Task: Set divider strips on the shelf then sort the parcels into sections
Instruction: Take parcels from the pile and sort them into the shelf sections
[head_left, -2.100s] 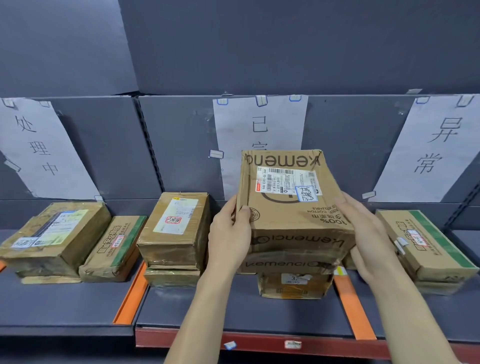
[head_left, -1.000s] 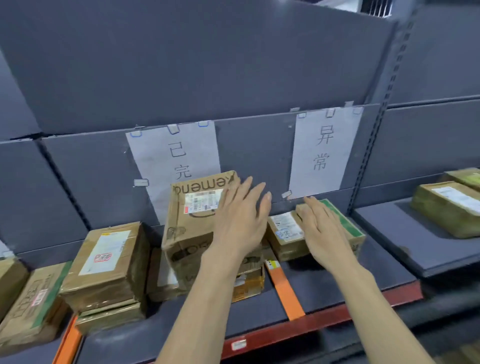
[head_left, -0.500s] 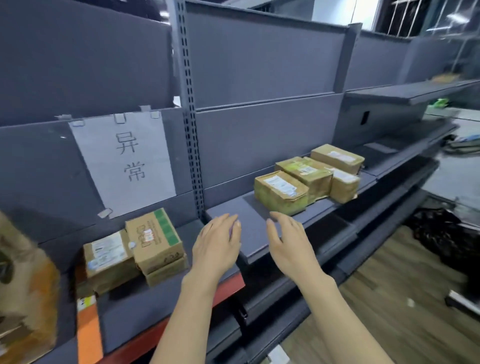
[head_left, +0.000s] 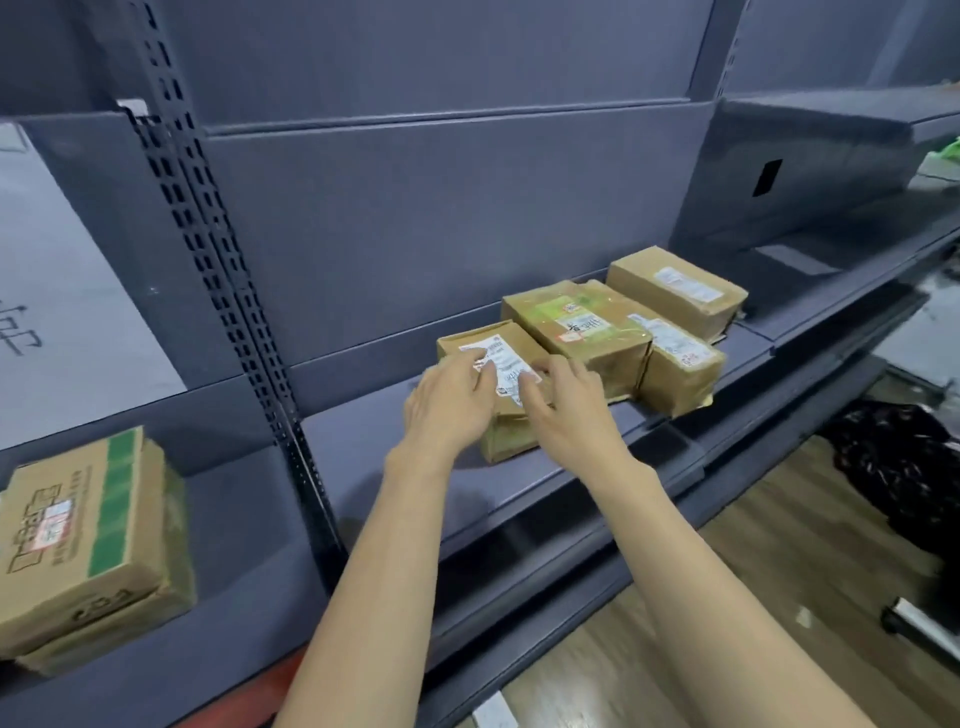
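A small brown parcel (head_left: 506, 358) with a white label lies on the grey shelf (head_left: 405, 467) of the right bay. My left hand (head_left: 452, 402) rests on its left top edge, fingers lying over the label. My right hand (head_left: 566, 405) touches its right side, with thumb and fingertips on the top. Neither hand has clearly closed round it. Behind it sit a green-taped parcel (head_left: 576, 325), a labelled parcel (head_left: 680, 358) and a further parcel (head_left: 675, 286), packed close together. No divider strip shows here.
In the left bay a green-striped parcel (head_left: 78, 530) lies on top of another, under a white paper sign (head_left: 57, 312). A perforated upright post (head_left: 228, 312) separates the bays. Wooden floor and a dark heap (head_left: 893, 473) lie at the right.
I let go of the large parcel in the middle section, and my view swung right to the neighbouring bay. Both empty hands have come forward onto the small labelled parcel.
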